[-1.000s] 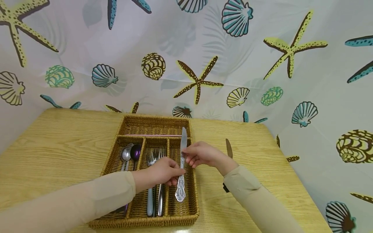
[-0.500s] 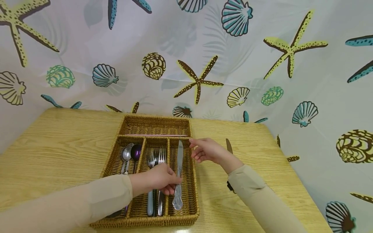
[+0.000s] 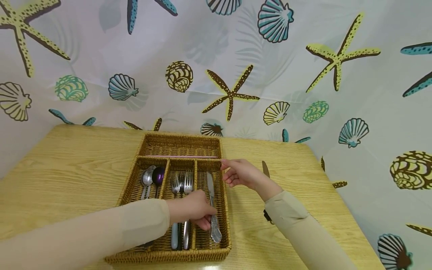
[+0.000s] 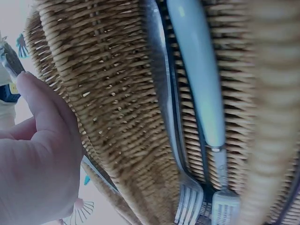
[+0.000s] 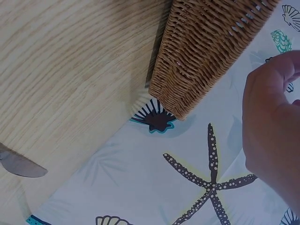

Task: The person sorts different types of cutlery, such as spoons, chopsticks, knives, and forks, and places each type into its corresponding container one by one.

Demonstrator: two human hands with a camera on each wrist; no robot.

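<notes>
My left hand (image 3: 195, 210) pinches the ornate silver handle of a table knife (image 3: 216, 230) in the right compartment of a wicker cutlery tray (image 3: 168, 257). Its blade points away from me, along the compartment. In the left wrist view, part of the handle (image 4: 10, 58) shows beyond my fingertips. Just over the tray's right rim hovers my right hand (image 3: 241, 174), fingers loosely bent and holding nothing. Several forks (image 3: 188, 182) lie in the middle compartment, one with a pale blue handle (image 4: 199, 70). Silver spoons (image 3: 147, 176) and a purple spoon (image 3: 157, 175) lie in the left one.
Another knife (image 3: 265, 168) lies on the wooden table (image 3: 287, 161) right of the tray, partly hidden by my right forearm. A thin pink stick (image 3: 182, 156) lies in the tray's back compartment. A cloth (image 3: 141, 45) printed with shells and starfish hangs behind the table.
The knife has been lowered into the right compartment and drawn toward me, still in my left hand. My right hand has let go of its blade and moved slightly right.
</notes>
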